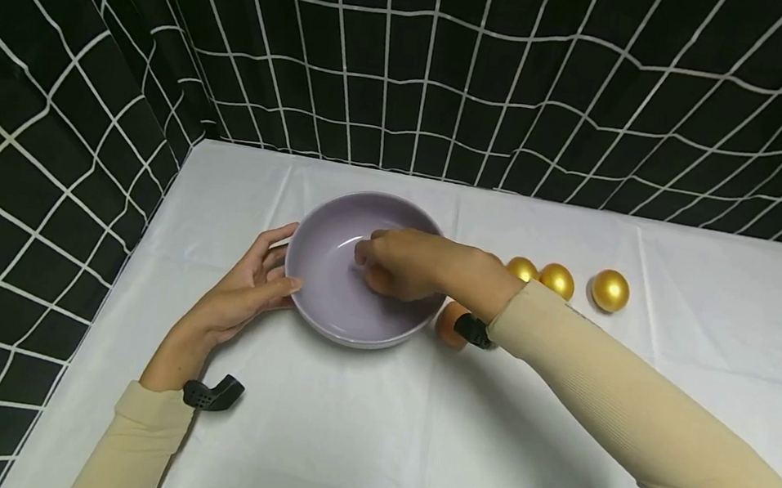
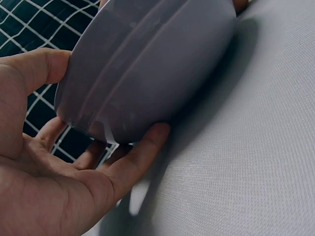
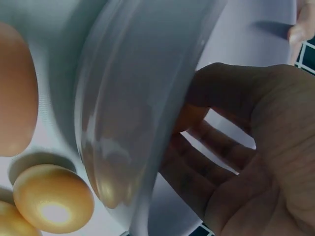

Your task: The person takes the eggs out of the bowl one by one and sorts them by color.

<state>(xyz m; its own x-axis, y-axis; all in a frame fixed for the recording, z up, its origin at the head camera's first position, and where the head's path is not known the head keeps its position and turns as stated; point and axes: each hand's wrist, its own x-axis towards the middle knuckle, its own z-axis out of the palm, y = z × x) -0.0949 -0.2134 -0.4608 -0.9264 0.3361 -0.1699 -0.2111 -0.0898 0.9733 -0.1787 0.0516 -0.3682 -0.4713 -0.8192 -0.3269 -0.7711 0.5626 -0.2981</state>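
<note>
A round lilac bowl [image 1: 324, 301] rests on the white cloth. My left hand [image 1: 248, 287] grips its left side, thumb at the rim and fingers against the outer wall, as the left wrist view shows of the bowl [image 2: 162, 64]. Inside the bowl, my right hand [image 1: 406, 267] holds a brown egg [image 3: 191, 118] low down between thumb and fingers; the hand and rim hide most of this egg. A second brown egg [image 1: 453, 324] lies outside, close to the bowl's right side, partly behind the right wrist's black strap.
Several shiny gold balls lie right of the bowl, partly behind the right forearm; the rightmost gold ball [image 1: 611, 290] sits apart. White cloth [image 1: 336, 435] covers the table. Black sheeting with white netting [image 1: 430, 59] stands along the back and left edges.
</note>
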